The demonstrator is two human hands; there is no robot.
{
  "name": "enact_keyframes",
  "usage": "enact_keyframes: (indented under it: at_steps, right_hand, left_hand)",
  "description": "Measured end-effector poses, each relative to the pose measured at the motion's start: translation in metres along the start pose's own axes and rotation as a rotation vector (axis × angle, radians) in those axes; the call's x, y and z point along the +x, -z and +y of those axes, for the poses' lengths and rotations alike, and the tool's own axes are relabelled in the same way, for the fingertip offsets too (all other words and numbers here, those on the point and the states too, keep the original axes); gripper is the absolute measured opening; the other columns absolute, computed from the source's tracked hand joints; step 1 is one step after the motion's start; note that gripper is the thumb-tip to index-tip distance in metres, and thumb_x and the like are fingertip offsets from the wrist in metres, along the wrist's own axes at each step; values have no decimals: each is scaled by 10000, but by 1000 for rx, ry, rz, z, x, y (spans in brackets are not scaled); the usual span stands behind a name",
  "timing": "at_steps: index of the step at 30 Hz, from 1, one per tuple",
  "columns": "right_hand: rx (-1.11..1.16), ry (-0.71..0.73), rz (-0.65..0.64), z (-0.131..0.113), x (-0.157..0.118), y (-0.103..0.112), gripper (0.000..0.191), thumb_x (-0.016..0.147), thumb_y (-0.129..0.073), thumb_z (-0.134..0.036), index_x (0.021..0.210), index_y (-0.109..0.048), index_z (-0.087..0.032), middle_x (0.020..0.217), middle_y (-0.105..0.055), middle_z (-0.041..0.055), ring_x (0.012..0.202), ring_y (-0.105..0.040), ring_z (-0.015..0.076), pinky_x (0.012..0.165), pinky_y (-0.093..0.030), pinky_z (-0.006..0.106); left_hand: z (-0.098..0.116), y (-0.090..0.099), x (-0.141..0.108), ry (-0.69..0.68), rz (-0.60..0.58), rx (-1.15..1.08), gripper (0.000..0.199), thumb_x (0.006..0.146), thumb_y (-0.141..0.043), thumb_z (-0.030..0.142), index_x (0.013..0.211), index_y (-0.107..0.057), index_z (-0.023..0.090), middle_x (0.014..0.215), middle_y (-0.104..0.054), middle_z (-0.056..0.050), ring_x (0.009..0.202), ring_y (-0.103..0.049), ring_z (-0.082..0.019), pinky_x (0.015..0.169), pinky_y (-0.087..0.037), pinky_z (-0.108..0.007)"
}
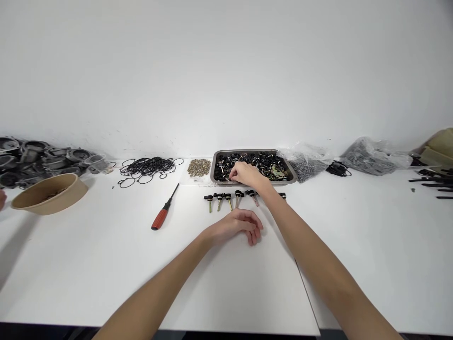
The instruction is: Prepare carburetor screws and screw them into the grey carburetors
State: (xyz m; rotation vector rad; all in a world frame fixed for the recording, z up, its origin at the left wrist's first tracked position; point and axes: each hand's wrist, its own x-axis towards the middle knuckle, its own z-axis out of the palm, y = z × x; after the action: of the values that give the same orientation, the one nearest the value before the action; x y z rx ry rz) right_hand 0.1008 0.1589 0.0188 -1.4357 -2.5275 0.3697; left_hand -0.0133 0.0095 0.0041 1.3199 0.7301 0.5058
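My right hand point(247, 174) reaches into a metal tray point(254, 184) filled with small black parts. Its fingertips are pinched together among the parts, and what they hold is hidden. Nearer to me, my left hand point(246, 225) rests over the white table, its fingers loosely bent and partly apart, holding nothing visible. Between the left hand and the tray stands a row of several black-headed parts with thin coloured stems point(228, 200). My right forearm partly covers the right end of that row.
A red-handled screwdriver point(161, 218) lies left of the row. Behind it are black rubber rings point(150, 166) and small brass pieces point(198, 167). A tan bowl point(56, 200) and grey housings point(56, 158) are far left; plastic bags of parts point(373, 153) sit right. Another person's hand point(2, 198) shows left.
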Motion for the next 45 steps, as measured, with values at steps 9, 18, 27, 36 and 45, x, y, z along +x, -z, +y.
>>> enact_keyframes:
  at_steps: [9,18,27,36,45]
  right_hand:
    - [-13,113,41,4,3,-6,178,847,-611,-159,937,-737,-245,1074,-664,46,913,-617,187,708,-413,235]
    - [26,167,-13,6,5,-4,155,870,-610,-223,946,-739,-264,1001,-646,37,877,-582,167,653,-374,222]
    - [122,230,-48,12,14,-11,168,871,-582,-181,963,-719,-214,994,-650,46,832,-572,145,711,-395,220]
    - [212,300,-200,13,17,-1,184,871,-564,-201,978,-709,-166,991,-673,57,822,-586,152,691,-431,206]
    - [107,203,-247,6,11,4,281,933,-435,-210,1014,-703,-240,1054,-591,75,873,-581,184,774,-442,260]
  left_hand:
    - [-6,3,4,-32,-82,-55,177,763,-567,249,869,-706,277,759,-682,-12,763,-668,-237,613,-473,-337]
    - [-4,2,3,-16,-64,-64,144,758,-582,252,841,-698,271,757,-682,-3,713,-654,-209,657,-494,-338]
    - [-3,3,3,14,-59,-102,114,771,-600,245,817,-700,274,751,-680,-9,722,-666,-204,615,-486,-310]
    - [-18,10,7,-16,-86,-184,186,770,-661,263,873,-662,107,773,-662,-110,650,-639,-185,651,-505,-325]
    - [-16,9,6,-19,-91,-187,171,787,-651,243,884,-656,102,792,-661,-112,662,-639,-183,661,-504,-328]
